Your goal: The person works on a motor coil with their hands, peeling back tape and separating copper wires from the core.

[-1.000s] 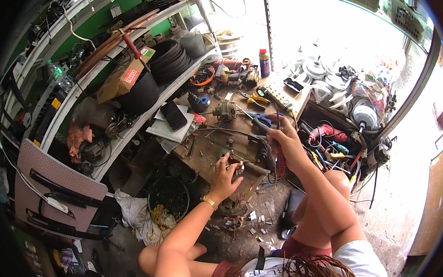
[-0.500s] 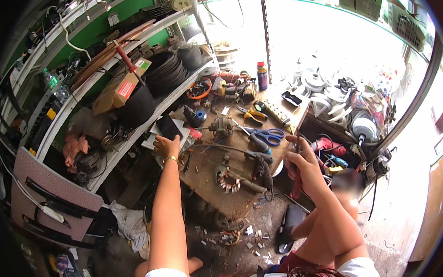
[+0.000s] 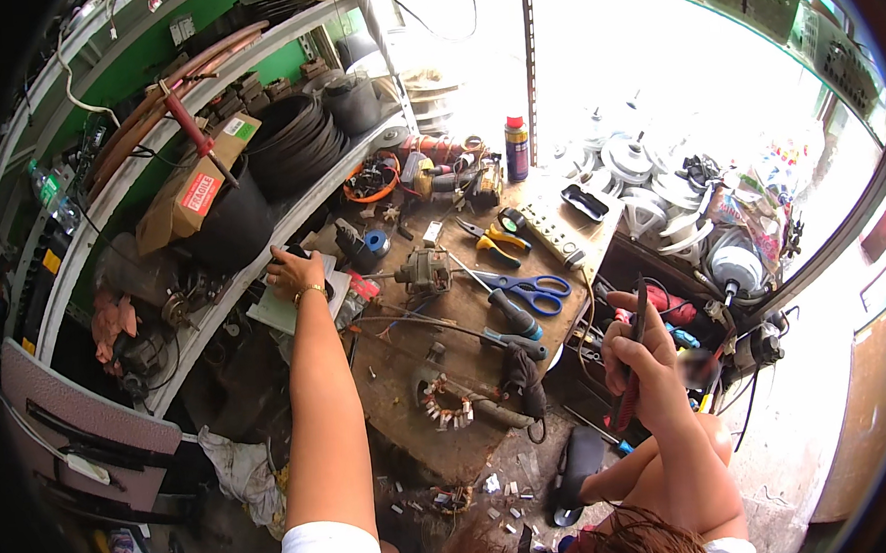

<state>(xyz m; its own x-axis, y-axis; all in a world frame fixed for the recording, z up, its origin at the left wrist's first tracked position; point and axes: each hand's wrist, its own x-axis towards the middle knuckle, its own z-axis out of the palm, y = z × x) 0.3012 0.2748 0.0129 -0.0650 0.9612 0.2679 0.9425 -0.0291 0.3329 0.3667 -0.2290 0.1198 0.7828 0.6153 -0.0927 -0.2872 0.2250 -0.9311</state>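
My left hand (image 3: 298, 276) is on the dark phone (image 3: 302, 253), fingers round it and largely covering it, beside pale flat items (image 3: 273, 318) at the table's left. My right hand (image 3: 646, 361) holds a slim dark tool with a red handle (image 3: 625, 407), raised off the table's right edge. Between my hands on the worn wooden table (image 3: 389, 399) lie a small motor (image 3: 427, 271), blue scissors (image 3: 538, 292), a screwdriver (image 3: 515, 317), yellow-handled pliers (image 3: 497, 246), a cable and a part with a ring of copper-and-white pieces (image 3: 448, 411).
A metal shelf (image 3: 206, 334) with a cardboard box (image 3: 173, 195), hoses and buckets runs along the left. A spray can (image 3: 517, 152) and power strip (image 3: 551, 231) stand at the back. White parts (image 3: 637, 161) pile right; tools (image 3: 675, 304) fill a bin. Debris litters the floor (image 3: 505, 504).
My left hand has moved from the table's middle up and left onto the phone. My right hand, holding the red-handled tool, has moved right and down from over the table.
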